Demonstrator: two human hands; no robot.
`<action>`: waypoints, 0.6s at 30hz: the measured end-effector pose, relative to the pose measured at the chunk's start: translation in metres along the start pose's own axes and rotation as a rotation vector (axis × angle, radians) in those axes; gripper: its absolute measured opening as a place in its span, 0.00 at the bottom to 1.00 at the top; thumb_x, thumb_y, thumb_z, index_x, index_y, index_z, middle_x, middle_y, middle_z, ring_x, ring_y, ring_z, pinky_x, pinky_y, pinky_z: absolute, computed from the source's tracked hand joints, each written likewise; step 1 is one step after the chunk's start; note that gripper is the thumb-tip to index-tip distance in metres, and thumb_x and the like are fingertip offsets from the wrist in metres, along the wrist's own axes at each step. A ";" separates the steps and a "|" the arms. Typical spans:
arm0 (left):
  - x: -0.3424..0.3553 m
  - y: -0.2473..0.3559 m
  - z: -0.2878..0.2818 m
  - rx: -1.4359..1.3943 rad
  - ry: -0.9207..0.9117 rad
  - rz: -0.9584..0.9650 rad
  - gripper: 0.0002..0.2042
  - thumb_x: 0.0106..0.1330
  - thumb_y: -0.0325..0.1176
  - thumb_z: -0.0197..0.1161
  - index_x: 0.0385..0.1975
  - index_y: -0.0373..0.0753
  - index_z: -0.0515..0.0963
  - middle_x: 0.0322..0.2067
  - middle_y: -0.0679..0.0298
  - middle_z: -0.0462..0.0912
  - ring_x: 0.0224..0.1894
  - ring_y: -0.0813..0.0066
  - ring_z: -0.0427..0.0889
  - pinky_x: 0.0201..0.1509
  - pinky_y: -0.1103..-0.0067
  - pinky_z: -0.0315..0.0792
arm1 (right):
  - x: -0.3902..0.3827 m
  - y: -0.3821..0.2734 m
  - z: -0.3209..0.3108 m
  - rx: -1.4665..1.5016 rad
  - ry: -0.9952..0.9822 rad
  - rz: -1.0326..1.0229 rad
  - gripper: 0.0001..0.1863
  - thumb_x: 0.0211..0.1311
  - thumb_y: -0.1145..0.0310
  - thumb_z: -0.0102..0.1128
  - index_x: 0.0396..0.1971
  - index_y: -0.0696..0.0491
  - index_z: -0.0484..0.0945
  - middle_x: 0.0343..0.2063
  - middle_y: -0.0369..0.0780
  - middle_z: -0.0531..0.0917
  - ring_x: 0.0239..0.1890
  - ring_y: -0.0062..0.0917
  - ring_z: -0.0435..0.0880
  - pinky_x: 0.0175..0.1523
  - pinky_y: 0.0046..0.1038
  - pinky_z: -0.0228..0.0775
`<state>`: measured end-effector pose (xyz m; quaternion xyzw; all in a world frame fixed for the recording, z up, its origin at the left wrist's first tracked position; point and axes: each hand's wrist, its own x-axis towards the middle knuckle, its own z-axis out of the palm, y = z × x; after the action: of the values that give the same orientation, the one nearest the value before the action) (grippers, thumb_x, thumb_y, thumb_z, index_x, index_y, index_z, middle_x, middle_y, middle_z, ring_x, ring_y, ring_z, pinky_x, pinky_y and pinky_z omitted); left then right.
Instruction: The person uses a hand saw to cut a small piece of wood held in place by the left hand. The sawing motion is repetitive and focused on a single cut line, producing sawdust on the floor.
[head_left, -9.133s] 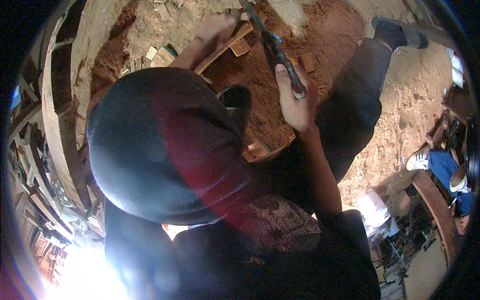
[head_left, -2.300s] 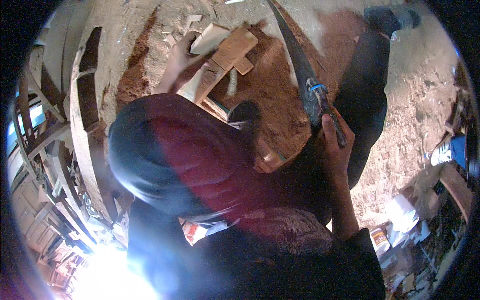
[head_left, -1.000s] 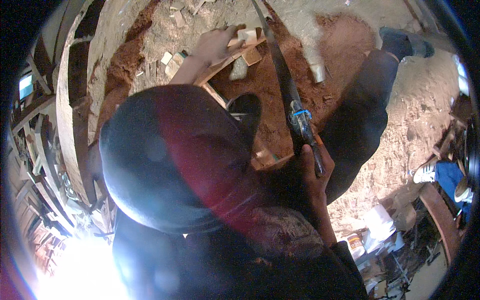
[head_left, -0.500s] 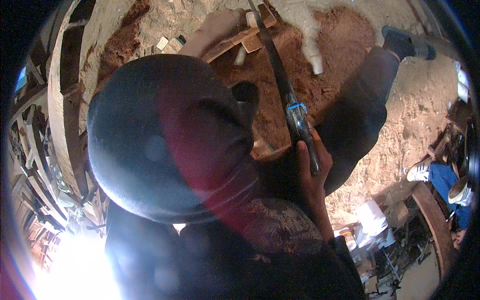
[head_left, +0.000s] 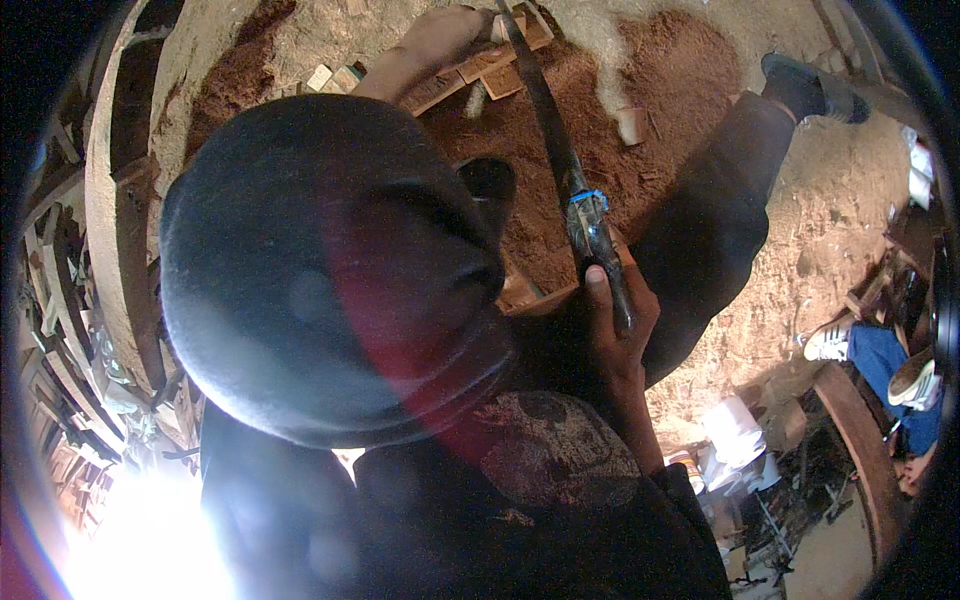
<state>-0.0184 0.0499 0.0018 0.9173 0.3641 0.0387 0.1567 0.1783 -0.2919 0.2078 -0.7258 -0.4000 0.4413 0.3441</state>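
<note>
My right hand (head_left: 622,310) is closed round the black handle of a saw (head_left: 548,115), thumb along its top. A blue tie (head_left: 588,200) circles the saw where handle meets blade. The long, narrow dark blade points away, its far end at the top edge beside a small piece of wood (head_left: 497,28). My left hand (head_left: 445,38) grips that piece, its fingers partly hidden. Under it lie reddish-brown wooden strips (head_left: 490,66). A large dark rounded cloth-covered shape (head_left: 330,270) fills the left middle and hides most of my left arm.
Reddish sawdust (head_left: 680,70) covers the ground. Small wood blocks (head_left: 335,78) lie left of my left forearm. A dark-trousered leg (head_left: 715,215) stretches right to a sandalled foot. Timber (head_left: 125,250) stands at left; a white container (head_left: 733,432) and a curved board (head_left: 860,450) lie at right.
The saw and my right hand have shifted slightly up and to the left in view. My left hand stays at the wood. The whole view has drifted slightly.
</note>
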 end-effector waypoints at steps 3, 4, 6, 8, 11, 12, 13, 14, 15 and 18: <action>0.005 -0.006 0.012 0.029 -0.090 -0.056 0.16 0.72 0.41 0.57 0.47 0.32 0.76 0.33 0.45 0.85 0.38 0.46 0.87 0.40 0.58 0.80 | 0.002 -0.002 0.004 0.014 0.008 -0.004 0.25 0.76 0.61 0.57 0.62 0.64 0.76 0.46 0.48 0.87 0.48 0.27 0.85 0.55 0.29 0.75; 0.005 -0.010 0.015 0.001 -0.111 -0.086 0.16 0.73 0.41 0.56 0.47 0.32 0.75 0.33 0.45 0.85 0.38 0.47 0.87 0.41 0.58 0.80 | 0.003 -0.002 0.005 0.019 0.012 -0.015 0.25 0.76 0.61 0.57 0.62 0.64 0.76 0.46 0.48 0.87 0.48 0.27 0.84 0.55 0.30 0.75; 0.006 -0.007 0.011 -0.098 -0.164 -0.163 0.16 0.74 0.40 0.53 0.47 0.31 0.75 0.34 0.44 0.85 0.39 0.48 0.88 0.41 0.60 0.80 | 0.007 0.003 0.006 0.025 0.004 -0.038 0.25 0.76 0.60 0.57 0.62 0.63 0.76 0.46 0.48 0.87 0.49 0.28 0.84 0.57 0.30 0.74; 0.007 -0.003 0.008 -0.246 -0.226 -0.256 0.16 0.75 0.40 0.50 0.46 0.32 0.74 0.34 0.44 0.85 0.40 0.49 0.88 0.42 0.60 0.80 | 0.007 0.004 0.004 0.015 0.001 -0.025 0.25 0.76 0.59 0.57 0.63 0.63 0.76 0.47 0.49 0.87 0.50 0.28 0.84 0.58 0.30 0.74; 0.007 0.009 -0.005 -0.086 -0.206 -0.163 0.14 0.75 0.38 0.50 0.46 0.33 0.75 0.34 0.46 0.85 0.38 0.49 0.87 0.41 0.61 0.80 | 0.002 0.004 -0.001 0.000 0.014 -0.006 0.26 0.75 0.59 0.57 0.63 0.63 0.76 0.48 0.50 0.87 0.51 0.29 0.85 0.57 0.30 0.74; 0.007 0.004 -0.002 -0.086 -0.184 -0.106 0.13 0.75 0.38 0.51 0.46 0.33 0.75 0.33 0.46 0.85 0.38 0.48 0.87 0.41 0.60 0.80 | 0.001 0.004 -0.002 0.001 0.014 -0.003 0.26 0.75 0.59 0.57 0.63 0.63 0.76 0.48 0.50 0.87 0.51 0.29 0.85 0.57 0.31 0.74; 0.007 -0.005 0.004 -0.086 -0.162 -0.047 0.13 0.74 0.37 0.53 0.46 0.33 0.75 0.33 0.46 0.85 0.37 0.47 0.86 0.41 0.60 0.79 | 0.001 0.004 -0.003 0.001 0.014 -0.002 0.26 0.75 0.59 0.57 0.63 0.63 0.76 0.48 0.50 0.87 0.51 0.29 0.85 0.57 0.31 0.74; 0.007 -0.003 0.000 -0.084 -0.143 0.014 0.12 0.74 0.37 0.54 0.46 0.34 0.75 0.33 0.46 0.85 0.37 0.46 0.86 0.41 0.59 0.79 | 0.001 0.002 -0.004 0.009 0.012 0.000 0.26 0.75 0.59 0.57 0.63 0.63 0.76 0.48 0.50 0.87 0.51 0.29 0.85 0.57 0.31 0.74; 0.006 0.000 -0.003 -0.087 -0.143 -0.009 0.12 0.73 0.37 0.56 0.46 0.34 0.76 0.33 0.46 0.85 0.37 0.45 0.85 0.41 0.59 0.79 | 0.001 0.003 -0.004 0.005 0.020 -0.022 0.25 0.75 0.60 0.58 0.63 0.62 0.76 0.45 0.48 0.87 0.47 0.27 0.84 0.53 0.30 0.74; 0.002 0.002 -0.015 -0.084 -0.113 -0.046 0.13 0.70 0.36 0.60 0.49 0.36 0.76 0.33 0.45 0.84 0.36 0.42 0.84 0.42 0.57 0.79 | 0.006 0.009 -0.004 -0.018 0.051 -0.124 0.24 0.73 0.63 0.62 0.64 0.57 0.76 0.31 0.40 0.87 0.30 0.19 0.83 0.36 0.26 0.75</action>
<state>-0.0188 0.0535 0.0171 0.9019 0.3739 -0.0014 0.2163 0.1866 -0.2907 0.1997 -0.7136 -0.4394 0.3969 0.3744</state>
